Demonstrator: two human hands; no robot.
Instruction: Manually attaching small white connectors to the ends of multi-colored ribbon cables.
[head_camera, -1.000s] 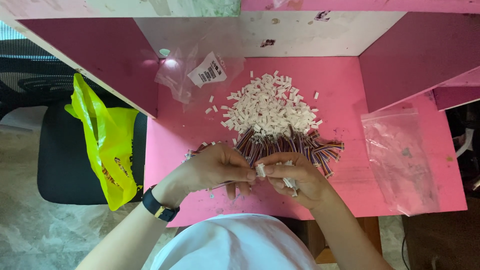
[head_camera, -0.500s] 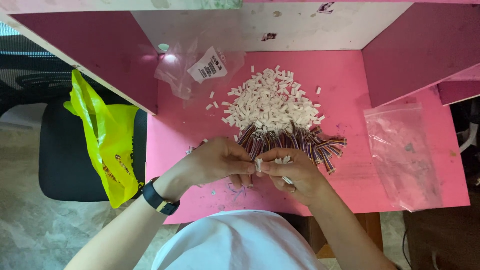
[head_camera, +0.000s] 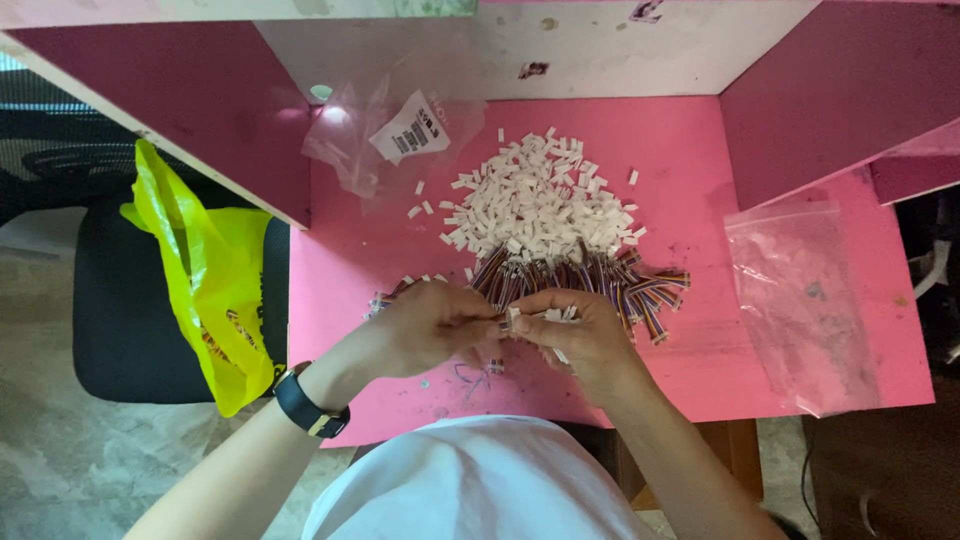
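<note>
Here the left hand (head_camera: 432, 325) and right hand (head_camera: 580, 330) meet fingertip to fingertip low over the pink table (head_camera: 700, 180), both forearms angled in from below and the left wrist wearing a black watch (head_camera: 308, 408). Both hands are curled nearly closed, pinching a small white connector (head_camera: 514, 316) between them; which one bears the grip cannot be told. Just beyond the knuckles lies a bundle of coloured wires (head_camera: 590, 275), and past that a heap of white connectors (head_camera: 540, 200). Far to the right hand's side lies a clear plastic bag (head_camera: 800, 300). Compared with half a second earlier, the hands hold the same joined pose with barely any shift.
</note>
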